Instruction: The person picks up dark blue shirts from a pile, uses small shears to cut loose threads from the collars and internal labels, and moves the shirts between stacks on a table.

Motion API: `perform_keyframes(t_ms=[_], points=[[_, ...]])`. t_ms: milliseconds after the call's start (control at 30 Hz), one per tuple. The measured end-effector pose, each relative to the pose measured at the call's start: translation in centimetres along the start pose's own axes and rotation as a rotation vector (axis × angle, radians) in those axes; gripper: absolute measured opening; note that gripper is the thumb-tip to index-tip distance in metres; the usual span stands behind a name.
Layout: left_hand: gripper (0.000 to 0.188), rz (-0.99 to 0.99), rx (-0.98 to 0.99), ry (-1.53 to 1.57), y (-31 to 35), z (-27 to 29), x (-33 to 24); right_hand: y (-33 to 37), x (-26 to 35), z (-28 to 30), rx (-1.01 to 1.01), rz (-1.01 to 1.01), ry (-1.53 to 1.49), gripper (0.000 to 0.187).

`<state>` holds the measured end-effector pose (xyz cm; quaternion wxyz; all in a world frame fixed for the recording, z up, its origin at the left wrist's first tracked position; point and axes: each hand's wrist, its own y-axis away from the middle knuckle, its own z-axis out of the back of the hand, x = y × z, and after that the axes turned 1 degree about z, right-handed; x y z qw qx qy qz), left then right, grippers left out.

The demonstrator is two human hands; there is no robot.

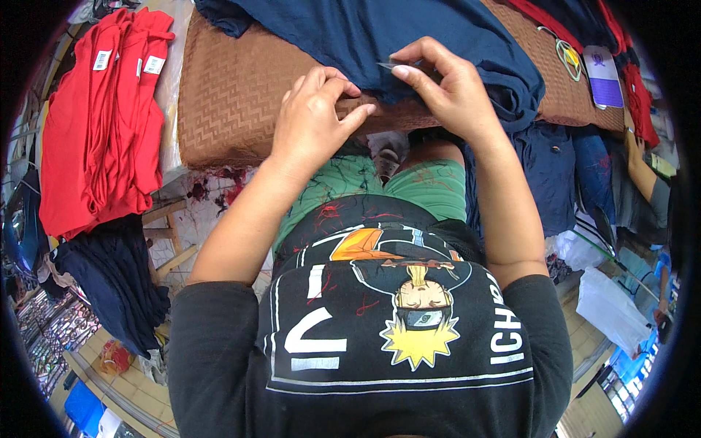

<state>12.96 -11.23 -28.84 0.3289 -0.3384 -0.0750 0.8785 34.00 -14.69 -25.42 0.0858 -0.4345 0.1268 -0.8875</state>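
Two hands, left hand (pixel 315 117) and right hand (pixel 445 84), pinching navy garment (pixel 380 33) hem at brown table edge (pixel 226 109)

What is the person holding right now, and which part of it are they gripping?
Both hands hold the navy blue garment at its near edge: the left hand pinches the hem, and the right hand pinches it alongside, with a small grey object between its fingertips.

A person seen from above wears a black T-shirt (pixel 380 343) with short sleeves reaching to about the elbows. Its front carries a cartoon figure with spiky yellow hair, an orange patch above it, white block lettering and thin white outlines, with a few thin red streaks. Below the shirt are green shorts (pixel 431 186). Both forearms are bare, with no watch or rings visible.
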Motion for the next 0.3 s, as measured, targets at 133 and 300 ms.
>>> perform_keyframes(t_ms=[133,300], points=[[0.015,0.029,-0.059,0.1,0.9,0.0,0.4,0.9,-0.6,-1.5,0.037,0.023,0.047,0.019],[0.015,0.081,-0.029,0.178,1.6,1.8,0.9,1.5,0.8,-1.5,0.119,0.106,0.251,0.015]])
